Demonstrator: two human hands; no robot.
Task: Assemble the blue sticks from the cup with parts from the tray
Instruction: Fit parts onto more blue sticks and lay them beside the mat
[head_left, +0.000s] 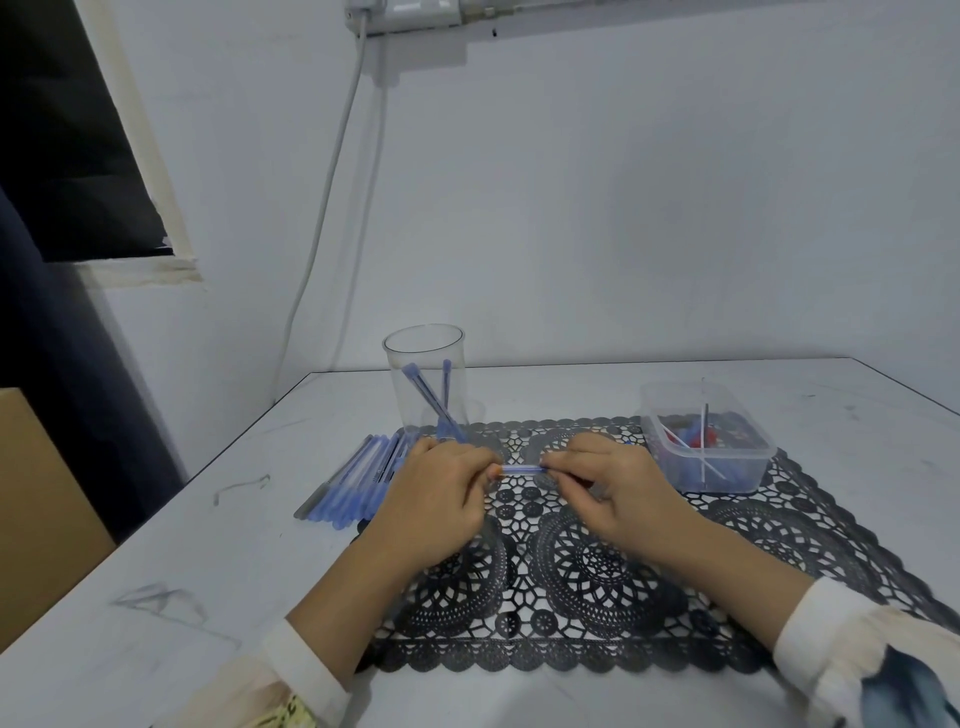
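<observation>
A clear cup (425, 364) stands at the back of the black lace mat (597, 571) with a few blue sticks (428, 395) leaning inside. My left hand (441, 499) and my right hand (608, 483) each pinch one end of a thin blue stick (519, 470), held level just above the mat between them. A clear plastic tray (706, 441) at the right holds small red and blue parts and thin white rods. The stick's ends are hidden by my fingers.
A row of several blue pens (353, 478) lies on the white table left of the mat, close to my left hand. A brown cardboard box (36, 519) stands off the table's left edge. A white wall rises right behind the table.
</observation>
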